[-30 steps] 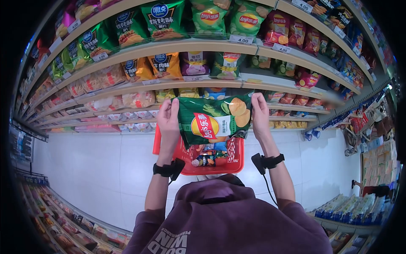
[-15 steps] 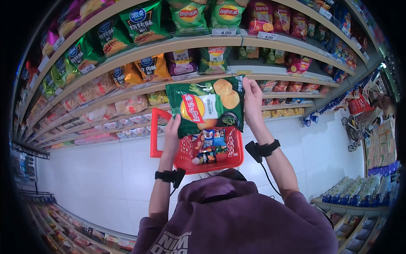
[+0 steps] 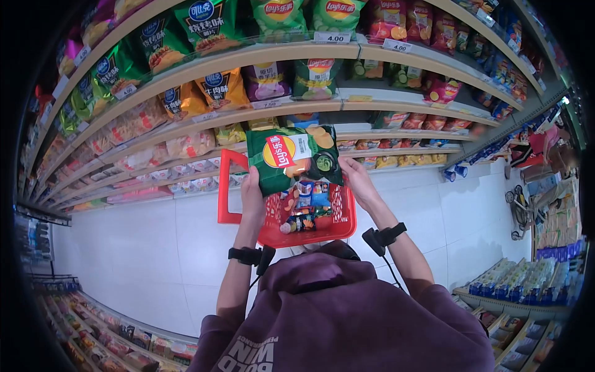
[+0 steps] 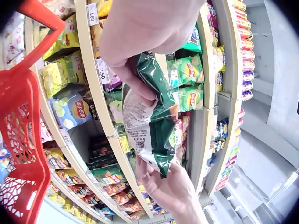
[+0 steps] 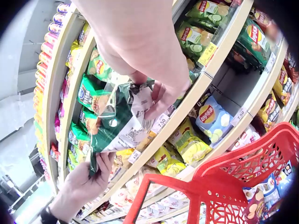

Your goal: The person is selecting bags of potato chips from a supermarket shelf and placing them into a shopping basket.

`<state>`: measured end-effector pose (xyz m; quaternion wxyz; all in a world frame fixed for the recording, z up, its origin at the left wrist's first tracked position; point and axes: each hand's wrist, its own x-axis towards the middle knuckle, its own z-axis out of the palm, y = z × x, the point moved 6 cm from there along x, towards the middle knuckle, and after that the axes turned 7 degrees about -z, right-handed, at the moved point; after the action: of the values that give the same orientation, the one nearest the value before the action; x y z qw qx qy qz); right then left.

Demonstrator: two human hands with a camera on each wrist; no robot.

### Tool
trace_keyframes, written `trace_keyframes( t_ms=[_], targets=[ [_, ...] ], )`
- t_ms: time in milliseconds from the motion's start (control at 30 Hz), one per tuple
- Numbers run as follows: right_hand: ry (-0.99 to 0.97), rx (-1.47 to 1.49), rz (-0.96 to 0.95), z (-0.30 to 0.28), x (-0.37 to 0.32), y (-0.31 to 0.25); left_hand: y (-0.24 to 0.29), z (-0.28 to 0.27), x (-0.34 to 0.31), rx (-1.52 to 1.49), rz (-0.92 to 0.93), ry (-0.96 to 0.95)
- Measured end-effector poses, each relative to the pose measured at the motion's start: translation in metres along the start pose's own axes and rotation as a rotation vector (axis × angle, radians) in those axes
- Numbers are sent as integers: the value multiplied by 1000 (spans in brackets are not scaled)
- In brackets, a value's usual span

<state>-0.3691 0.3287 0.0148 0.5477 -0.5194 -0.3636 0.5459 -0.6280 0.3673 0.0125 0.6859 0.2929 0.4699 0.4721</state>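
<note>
A dark green chip bag (image 3: pixel 291 160) with a red and yellow logo is held up in front of the shelves, above the red basket. My left hand (image 3: pixel 252 197) grips its left edge, thumb on the front; the left wrist view shows those fingers (image 4: pixel 140 88) curled on the printed back. At the bag's right edge, my right hand (image 3: pixel 361 181) pinches the corner, as the right wrist view also shows with the bag (image 5: pixel 122 119) between both hands. The bag's far side is hidden in the head view.
Below the bag stands the red basket (image 3: pixel 310 237) with several small snack packs (image 3: pixel 302 223) inside, its handle (image 3: pixel 224 186) raised at the left. Shelves (image 3: pixel 304 54) full of chip bags curve across the front. More shelving stands behind at both lower corners; a stroller (image 3: pixel 518 208) is at the right.
The chip bag has come down and tilted, its right side lower than a second ago. My right hand has moved down with it. The shelves have shifted in the head view.
</note>
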Motion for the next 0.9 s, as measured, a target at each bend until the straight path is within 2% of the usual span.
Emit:
trace_keyframes(
  t_ms=[67,100,133,200,233,333,400,533,633,733,800,867,900],
  targets=[
    [28,-10,-58,-4,2,13,0,-1,0,61,1,-11],
    [41,-121,-126,-7,5,16,0,-2,-1,120,-7,-29],
    [54,-367,-194,-5,2,6,3,-1,-2,179,-14,-49],
    [79,-864,-329,0,-7,-16,10,-6,-3,515,-5,59],
    [90,-847,-320,2,-11,-23,13,-9,-3,681,1,115],
    [121,-829,-351,6,-15,-33,28,-8,-1,987,425,140],
    [151,-864,-439,0,-15,-36,28,-15,2,1037,455,147],
    [174,-887,-454,0,-16,-47,43,-9,-3,1040,514,127],
    [236,-837,-550,-5,-12,-28,54,-3,-5,994,485,119],
    [247,-725,-482,-7,-19,-7,64,9,-15,1057,576,130],
    [104,-557,-224,-10,-21,26,70,20,-23,1165,798,106],
    [-108,-376,-192,-17,-16,81,79,40,-38,1251,982,98],
    [-107,-404,-90,-24,-14,101,80,48,-43,1292,1046,20]
  ],
)
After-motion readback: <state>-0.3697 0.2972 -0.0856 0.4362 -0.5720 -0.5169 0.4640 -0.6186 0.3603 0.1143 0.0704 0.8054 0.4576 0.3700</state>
